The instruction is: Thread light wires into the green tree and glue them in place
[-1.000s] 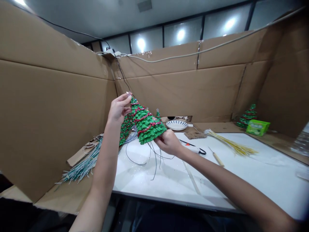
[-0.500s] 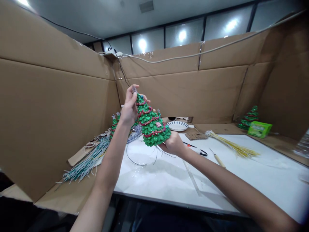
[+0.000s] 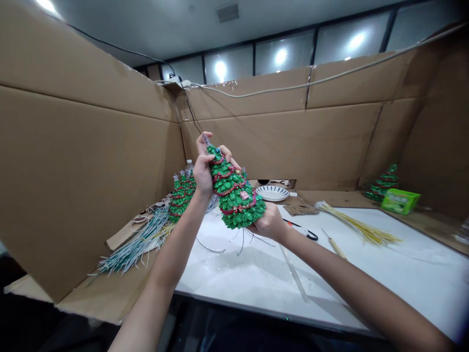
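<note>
Your left hand [image 3: 203,172] has slid down from the tip, curled around the upper side of the green tree [image 3: 236,198]; your right hand [image 3: 270,223], fingers partly hidden, grips the base below.

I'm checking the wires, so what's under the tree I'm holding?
Thin dark wires show below the tree. Its underside, beside the right hand, is hidden by the tree itself.

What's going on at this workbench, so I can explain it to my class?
A person is holding a decorated green tree tilted above the white tabletop. The left grip is around its upper part, the right grip at its base. Thin dark strands show beneath it. Similar trees stand to the left; a yellow bundle lies to the right.
</note>
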`<state>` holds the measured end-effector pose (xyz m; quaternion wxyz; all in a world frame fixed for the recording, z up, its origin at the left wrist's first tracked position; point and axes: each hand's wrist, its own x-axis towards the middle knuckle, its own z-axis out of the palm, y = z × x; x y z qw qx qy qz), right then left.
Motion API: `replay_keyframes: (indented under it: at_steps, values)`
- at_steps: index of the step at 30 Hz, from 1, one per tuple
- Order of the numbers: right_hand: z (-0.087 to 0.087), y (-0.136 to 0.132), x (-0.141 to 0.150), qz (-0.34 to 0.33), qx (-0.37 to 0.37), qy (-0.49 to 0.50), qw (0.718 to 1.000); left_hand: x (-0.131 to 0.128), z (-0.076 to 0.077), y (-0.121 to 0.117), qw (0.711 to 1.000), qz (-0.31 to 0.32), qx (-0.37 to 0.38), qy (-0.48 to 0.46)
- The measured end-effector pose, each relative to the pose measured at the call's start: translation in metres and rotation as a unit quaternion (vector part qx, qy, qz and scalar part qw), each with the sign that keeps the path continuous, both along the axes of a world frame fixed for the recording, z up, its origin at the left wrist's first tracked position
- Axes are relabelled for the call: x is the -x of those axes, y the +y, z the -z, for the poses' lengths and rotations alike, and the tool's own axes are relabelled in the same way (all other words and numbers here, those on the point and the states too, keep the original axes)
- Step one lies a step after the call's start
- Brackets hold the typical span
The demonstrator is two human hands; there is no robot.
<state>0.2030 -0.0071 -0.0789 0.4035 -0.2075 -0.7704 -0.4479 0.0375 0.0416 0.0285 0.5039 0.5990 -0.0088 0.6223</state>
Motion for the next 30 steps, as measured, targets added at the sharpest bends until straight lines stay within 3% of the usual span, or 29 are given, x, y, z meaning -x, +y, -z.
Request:
replay_keyframes:
  at_steps: [10, 23, 30]
  values:
    - [0.0018, 0.0039, -0.0019, 0.002, 0.011, -0.007, 1.0, -0.0027, 0.0028, 0.0021, 0.999, -0.016, 0.038, -0.002]
    - [-0.0052, 0.0, 0.001, -0.002, -0.046, -0.008, 0.999, -0.0018, 0.0033, 0.0026, 0.998, 0.044, -0.011, -0.031]
    - [-0.0047, 0.0004, 0.0014, -0.009, -0.052, -0.005, 0.999, -0.0032, 0.004, 0.0031, 0.991, 0.107, -0.055, -0.061]
